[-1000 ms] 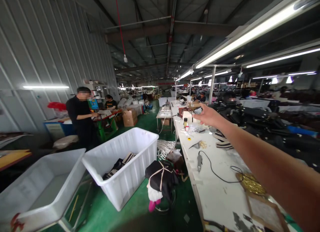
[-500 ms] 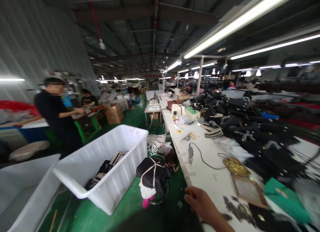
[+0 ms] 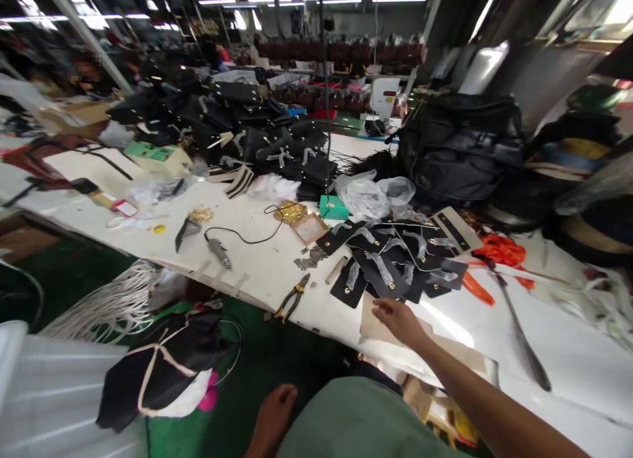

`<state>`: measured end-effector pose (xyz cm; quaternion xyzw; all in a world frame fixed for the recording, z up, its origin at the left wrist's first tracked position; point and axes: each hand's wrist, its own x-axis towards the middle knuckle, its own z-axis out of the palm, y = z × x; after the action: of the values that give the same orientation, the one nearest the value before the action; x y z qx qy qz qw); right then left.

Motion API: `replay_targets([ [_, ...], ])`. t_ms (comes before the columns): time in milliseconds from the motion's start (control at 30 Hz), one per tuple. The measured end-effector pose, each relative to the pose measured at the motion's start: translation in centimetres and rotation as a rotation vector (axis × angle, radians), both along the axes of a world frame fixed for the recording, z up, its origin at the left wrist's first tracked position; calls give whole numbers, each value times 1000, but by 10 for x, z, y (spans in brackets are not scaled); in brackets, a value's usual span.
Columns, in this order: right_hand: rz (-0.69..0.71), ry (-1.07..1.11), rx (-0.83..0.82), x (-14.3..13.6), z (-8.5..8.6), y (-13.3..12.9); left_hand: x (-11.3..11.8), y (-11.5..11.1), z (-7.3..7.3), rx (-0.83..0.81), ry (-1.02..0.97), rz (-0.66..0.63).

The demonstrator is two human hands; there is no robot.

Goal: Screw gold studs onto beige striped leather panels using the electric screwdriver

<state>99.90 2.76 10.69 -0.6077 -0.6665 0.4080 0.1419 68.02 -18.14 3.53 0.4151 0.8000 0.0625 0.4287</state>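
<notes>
The view has just changed much: half a second ago it looked along the table (image 3: 271, 263) with the tub in the middle, and now it is turned to the right, so the tub (image 3: 64, 392) stays only at the near left. The right hand (image 3: 398, 318), which was at the table's near edge, is now over the brown sheet (image 3: 373, 325), just beside the near edge of the black pieces (image 3: 395, 267); I cannot tell if the fingertips touch them. I judge this means that the work is now at these pieces, which lie overlapping right of the middle, with gold fittings and wrapped straps. Its fingers are bent and rather narrow, no held thing shows, but I cannot tell if something is inside. The left hand (image 3: 275, 408) has come into view, low and near, beside the green clothing (image 3: 346, 418), half curled; what is in it I cannot tell. The pliers (image 3: 297, 292) lie left of the pieces, and the grey tool (image 3: 219, 252) with its cable lies farther left. About writing, no brand can be read: the green-topped box (image 3: 155, 153) at far left has dark marks, the red-edged label (image 3: 126, 209) is nearer, and both are too small for reading
</notes>
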Motion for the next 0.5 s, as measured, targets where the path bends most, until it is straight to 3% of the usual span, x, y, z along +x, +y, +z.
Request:
replay_targets([
  [67, -125, -87, 136, 26, 4, 31, 3, 19, 2, 99, -140, -14],
  [133, -188, -151, 228, 38, 2, 65, 13, 38, 14, 193, -198, 5],
  [267, -137, -186, 258, 26, -17, 124, 50, 69, 47, 260, -211, 41],
  [400, -75, -191, 198, 17, -30, 145, 84, 82, 66, 298, -280, 87],
  [500, -81, -144, 208, 35, -16, 140, 91, 83, 70, 283, -342, 139],
])
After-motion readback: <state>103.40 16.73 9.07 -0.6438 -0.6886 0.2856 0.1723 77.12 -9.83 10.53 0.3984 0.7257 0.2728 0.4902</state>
